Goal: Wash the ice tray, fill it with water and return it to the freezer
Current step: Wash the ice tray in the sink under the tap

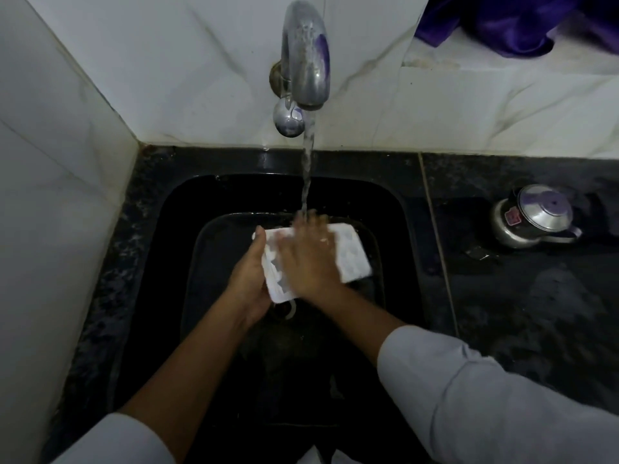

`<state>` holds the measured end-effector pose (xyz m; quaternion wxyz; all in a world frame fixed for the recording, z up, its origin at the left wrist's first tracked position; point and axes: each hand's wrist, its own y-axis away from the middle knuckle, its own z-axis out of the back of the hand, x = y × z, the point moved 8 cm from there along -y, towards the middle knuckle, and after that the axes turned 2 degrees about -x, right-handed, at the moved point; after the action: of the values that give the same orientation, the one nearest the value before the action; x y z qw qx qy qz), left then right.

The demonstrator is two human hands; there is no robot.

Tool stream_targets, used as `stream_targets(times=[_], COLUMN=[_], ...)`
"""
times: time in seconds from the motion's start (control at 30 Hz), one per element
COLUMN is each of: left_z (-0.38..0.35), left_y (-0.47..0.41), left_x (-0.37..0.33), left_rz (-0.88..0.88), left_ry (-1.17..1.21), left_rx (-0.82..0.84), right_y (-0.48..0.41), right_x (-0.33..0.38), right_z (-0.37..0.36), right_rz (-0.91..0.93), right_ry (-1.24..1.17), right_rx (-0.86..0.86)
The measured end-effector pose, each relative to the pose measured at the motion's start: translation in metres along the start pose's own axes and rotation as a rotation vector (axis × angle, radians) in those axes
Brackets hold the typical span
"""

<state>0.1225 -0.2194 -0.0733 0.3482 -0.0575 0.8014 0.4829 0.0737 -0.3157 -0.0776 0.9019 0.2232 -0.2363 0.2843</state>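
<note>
At the left, the ice tray (351, 256) is gripped along its left edge by the left hand (249, 279), fingers curled under it w/ the thumb up at the far corner. The tray is held over the dark sink (174, 229), just above the drain (286, 309); whether it touches the basin cannot be told. Across its middle the right hand (308, 259) is laid flat, fingers extended and nothing clasped, tips blurred under the water stream (307, 169) falling from the tap (306, 55). The step in hand is judged to be the rinse & scrub, early in the task. For a good wash the tray is best tilted so water is run thru every pocket and off the low end; each pocket should be rubbed w/ fingertips — not only the rims — and the underside done too. A firm left grip is advised — wet plastic is prob. slippery. At the right a lidded metal pot (536, 216) is seen on the counter, well apart.
</note>
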Motion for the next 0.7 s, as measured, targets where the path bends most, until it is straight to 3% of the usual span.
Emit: stream_targets(times=[0.07,0.13,0.2,0.27,0.3,0.4,0.47,0.6,0.7], left_z=[0.003,0.010,0.012,0.010,0.008,0.011,0.016,0.015,0.021], left_y=[0.001,0.007,0.011,0.010,0.010,0.003,0.000,0.017,0.026], left_x=[0.003,0.010,0.020,0.028,0.027,0.018,0.014,0.010,-0.004], left_rz=[-0.037,-0.050,-0.056,-0.068,-0.069,-0.100,-0.145,-0.170,-0.150], left_ry=[0.076,0.091,0.087,0.079,0.071,0.086,0.073,0.034,0.088], left_rx=[-0.063,-0.151,-0.190,-0.171,-0.168,-0.232,-0.243,-0.133,-0.088], right_y=[0.016,0.004,-0.027,-0.036,-0.030,0.005,0.004,-0.053,-0.055], right_x=[0.015,-0.002,-0.039,-0.065,-0.061,-0.006,-0.005,-0.063,-0.071], right_z=[-0.027,-0.033,-0.017,0.008,0.010,-0.015,-0.029,0.005,0.030], right_rz=[0.133,0.146,-0.033,-0.260,-0.264,0.020,0.084,-0.116,-0.222], right_ry=[-0.047,0.016,0.100,0.036,0.004,-0.063,-0.033,0.172,-0.129], right_rx=[0.133,0.176,0.112,0.033,0.027,0.156,0.228,0.124,0.162])
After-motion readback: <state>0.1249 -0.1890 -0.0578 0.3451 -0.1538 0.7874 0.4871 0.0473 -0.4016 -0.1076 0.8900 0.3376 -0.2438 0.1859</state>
